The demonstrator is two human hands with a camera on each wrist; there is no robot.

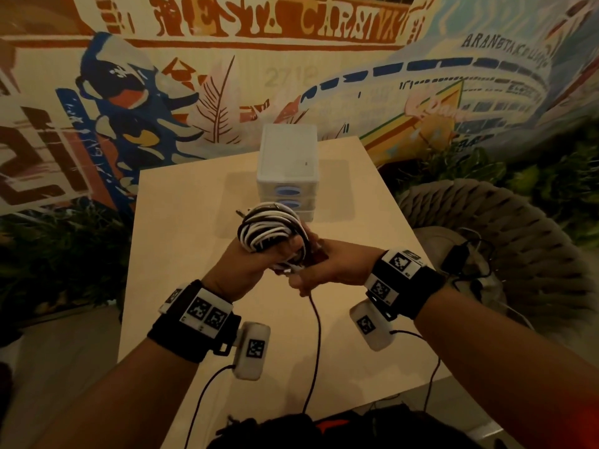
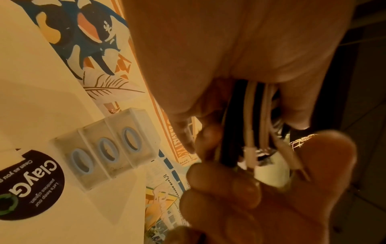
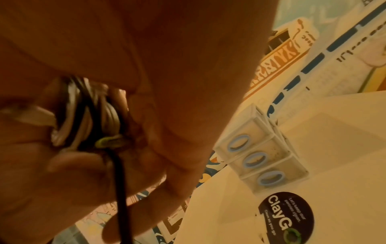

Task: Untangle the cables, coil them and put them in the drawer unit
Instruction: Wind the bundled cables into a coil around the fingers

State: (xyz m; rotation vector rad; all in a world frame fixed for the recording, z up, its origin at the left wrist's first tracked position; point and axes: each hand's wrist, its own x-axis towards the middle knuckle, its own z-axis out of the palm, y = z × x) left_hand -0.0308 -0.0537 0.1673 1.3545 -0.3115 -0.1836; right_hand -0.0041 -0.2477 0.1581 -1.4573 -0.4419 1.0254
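Note:
A bundle of black and white cables (image 1: pixel 272 231) is wound into loops and held above the pale table (image 1: pixel 181 254). My left hand (image 1: pixel 278 251) grips the loops from the left, fingers curled round them. Against it from the right, my right hand (image 1: pixel 311 267) pinches the strands at the bundle's lower end. One black cable (image 1: pixel 316 335) hangs from the hands to the table's front edge. In the left wrist view the strands (image 2: pixel 250 115) end in a white plug (image 2: pixel 271 170). The white drawer unit (image 1: pixel 287 170) stands behind the hands with its blue-handled drawers closed.
A wicker chair (image 1: pixel 486 238) stands right of the table, with a black adapter and loose wires (image 1: pixel 457 257) on its seat. A round black sticker (image 3: pixel 286 217) lies on the table in front of the drawer unit (image 3: pixel 261 156). A painted wall is behind.

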